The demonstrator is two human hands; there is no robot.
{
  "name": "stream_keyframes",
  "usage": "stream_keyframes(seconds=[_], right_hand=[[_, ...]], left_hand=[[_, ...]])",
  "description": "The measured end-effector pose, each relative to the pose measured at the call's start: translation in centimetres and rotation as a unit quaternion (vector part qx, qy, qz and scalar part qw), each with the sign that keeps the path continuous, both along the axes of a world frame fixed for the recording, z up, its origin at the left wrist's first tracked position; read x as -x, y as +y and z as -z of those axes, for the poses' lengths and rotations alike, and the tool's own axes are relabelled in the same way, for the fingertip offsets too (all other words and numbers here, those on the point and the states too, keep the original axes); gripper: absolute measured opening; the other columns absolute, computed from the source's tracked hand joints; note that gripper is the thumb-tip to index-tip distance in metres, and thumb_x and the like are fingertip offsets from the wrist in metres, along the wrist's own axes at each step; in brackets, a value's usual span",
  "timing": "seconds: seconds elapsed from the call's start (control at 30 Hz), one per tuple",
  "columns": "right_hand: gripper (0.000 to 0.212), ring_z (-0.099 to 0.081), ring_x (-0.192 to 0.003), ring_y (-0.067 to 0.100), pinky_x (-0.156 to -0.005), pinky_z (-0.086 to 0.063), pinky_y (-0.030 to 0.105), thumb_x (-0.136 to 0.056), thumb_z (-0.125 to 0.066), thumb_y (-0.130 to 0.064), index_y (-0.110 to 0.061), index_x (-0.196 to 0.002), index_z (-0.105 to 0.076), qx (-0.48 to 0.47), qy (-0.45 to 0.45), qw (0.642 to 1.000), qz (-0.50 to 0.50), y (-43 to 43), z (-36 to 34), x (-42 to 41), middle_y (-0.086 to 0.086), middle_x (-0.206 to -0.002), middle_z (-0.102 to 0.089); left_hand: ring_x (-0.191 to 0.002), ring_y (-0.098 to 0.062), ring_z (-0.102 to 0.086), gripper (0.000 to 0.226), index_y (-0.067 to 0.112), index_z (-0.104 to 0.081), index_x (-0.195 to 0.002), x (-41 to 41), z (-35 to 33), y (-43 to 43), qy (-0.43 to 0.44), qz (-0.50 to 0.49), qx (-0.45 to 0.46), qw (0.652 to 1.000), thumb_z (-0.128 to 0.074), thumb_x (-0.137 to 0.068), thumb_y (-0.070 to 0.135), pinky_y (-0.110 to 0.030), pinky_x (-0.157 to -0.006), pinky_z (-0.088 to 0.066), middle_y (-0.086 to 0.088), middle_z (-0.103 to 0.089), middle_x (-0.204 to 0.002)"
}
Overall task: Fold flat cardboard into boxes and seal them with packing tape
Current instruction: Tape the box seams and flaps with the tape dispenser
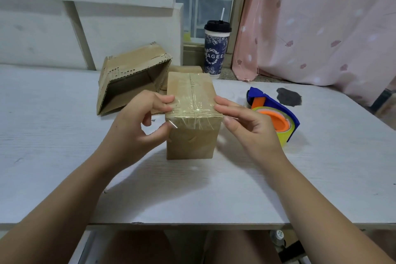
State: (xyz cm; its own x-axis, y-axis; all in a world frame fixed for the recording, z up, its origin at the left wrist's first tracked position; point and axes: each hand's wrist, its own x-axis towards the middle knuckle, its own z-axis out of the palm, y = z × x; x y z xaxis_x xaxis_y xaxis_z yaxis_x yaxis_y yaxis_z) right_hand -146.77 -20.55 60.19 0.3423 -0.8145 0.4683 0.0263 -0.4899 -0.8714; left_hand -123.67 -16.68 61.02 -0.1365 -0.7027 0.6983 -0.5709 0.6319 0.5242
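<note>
While both hands press at the near top edge of a closed cardboard box, the left hand has its fingertips on the left top corner and its thumb on the box's front-left side, pinching the corner with the clear packing tape there. The right hand sits at the right top corner, fingers together, tips touching the taped edge; fingers loosely curled, not wrapped around anything. Box stands upright mid-surface, tape running down the centre seam of the top and folded over the near face, wrinkled. White wood-grain surface carries everything.

Just right of the box, behind the right hand: a blue tape dispenser with orange core and a yellowish tape roll, lying on the surface. Dark grey patch on the surface beyond it. Left of the box, behind the left hand: an open cardboard box tipped on its side, opening facing the camera, torn corrugated edges. Another small cardboard piece behind the taped box, mostly hidden.

Further back, a paper cup with black lid and white straw, dark blue floral print, letters "AGEE" readable, first letter cut off by the curve. Pink curtain with small flower print at right, white panels at left, window between.
</note>
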Motion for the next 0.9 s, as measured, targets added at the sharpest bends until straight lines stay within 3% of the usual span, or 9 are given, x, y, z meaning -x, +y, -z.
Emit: stream_keyframes(seconds=[0.13,0.27,0.4,0.63,0.8,0.9], right_hand=[[0.03,-0.054,-0.119,-0.001,-0.088,-0.046,0.015,-0.086,-0.059,0.003,-0.021,-0.101,-0.069,-0.025,-0.013,1.0,-0.012,-0.1,-0.1,0.2,-0.014,-0.12,-0.062],[0.031,-0.055,-0.119,0.002,-0.091,-0.046,0.018,-0.077,-0.06,-0.006,-0.028,-0.095,-0.074,-0.05,-0.045,0.998,-0.021,-0.4,0.0,0.0,-0.016,-0.113,-0.066],[0.027,-0.056,-0.117,0.001,-0.089,-0.047,0.017,-0.075,-0.062,-0.006,-0.019,-0.096,-0.071,-0.06,-0.052,0.997,-0.024,-0.5,0.0,-0.1,-0.013,-0.114,-0.065],[0.025,-0.06,-0.112,0.004,-0.087,-0.05,0.025,-0.073,-0.064,-0.006,-0.022,-0.091,-0.071,-0.043,-0.048,0.998,-0.01,-0.7,-0.1,-0.1,-0.008,-0.113,-0.066],[0.021,-0.056,-0.115,0.006,-0.104,-0.042,0.046,-0.073,-0.062,-0.009,-0.027,-0.083,-0.064,-0.005,0.004,1.0,0.019,-0.8,-0.4,-0.6,-0.01,-0.111,-0.064],[0.024,-0.054,-0.12,0.006,-0.109,-0.036,0.047,-0.074,-0.062,-0.009,-0.032,-0.08,-0.061,0.003,0.017,1.0,0.005,-0.8,-0.4,-0.9,-0.013,-0.117,-0.063]], left_hand=[[-0.09,0.016,-0.051,0.023,0.013,-0.057,-0.089,-0.2,-1.0,-0.1,-0.032,0.013,-0.021,0.999,-0.056,-0.076,0.032,-0.027,-0.062,-0.041,0.003,-0.061,-0.105],[-0.093,-0.001,-0.054,0.022,0.038,-0.055,-0.099,-0.4,-0.9,-0.3,-0.044,0.014,-0.041,0.998,-0.053,-0.077,0.038,-0.022,-0.064,-0.042,0.013,-0.055,-0.104],[-0.086,0.001,-0.047,0.026,0.044,-0.055,-0.103,0.0,-0.9,-0.4,-0.048,-0.003,-0.036,0.998,-0.052,-0.077,0.041,-0.013,-0.065,-0.04,0.008,-0.054,-0.103],[-0.108,-0.001,-0.052,0.028,0.054,-0.061,-0.102,0.1,-0.3,-0.8,0.021,0.027,-0.065,0.997,-0.057,-0.076,0.044,-0.025,-0.073,-0.045,0.02,-0.051,-0.109],[-0.106,0.004,-0.05,0.026,0.041,-0.057,-0.104,0.3,0.0,-0.7,0.011,0.017,-0.053,0.998,-0.056,-0.078,0.042,-0.028,-0.073,-0.044,0.014,-0.05,-0.11],[-0.1,0.001,-0.051,0.025,0.041,-0.056,-0.102,0.3,0.0,-0.7,0.005,0.008,-0.046,0.999,-0.058,-0.077,0.043,-0.029,-0.072,-0.044,0.013,-0.049,-0.109]])
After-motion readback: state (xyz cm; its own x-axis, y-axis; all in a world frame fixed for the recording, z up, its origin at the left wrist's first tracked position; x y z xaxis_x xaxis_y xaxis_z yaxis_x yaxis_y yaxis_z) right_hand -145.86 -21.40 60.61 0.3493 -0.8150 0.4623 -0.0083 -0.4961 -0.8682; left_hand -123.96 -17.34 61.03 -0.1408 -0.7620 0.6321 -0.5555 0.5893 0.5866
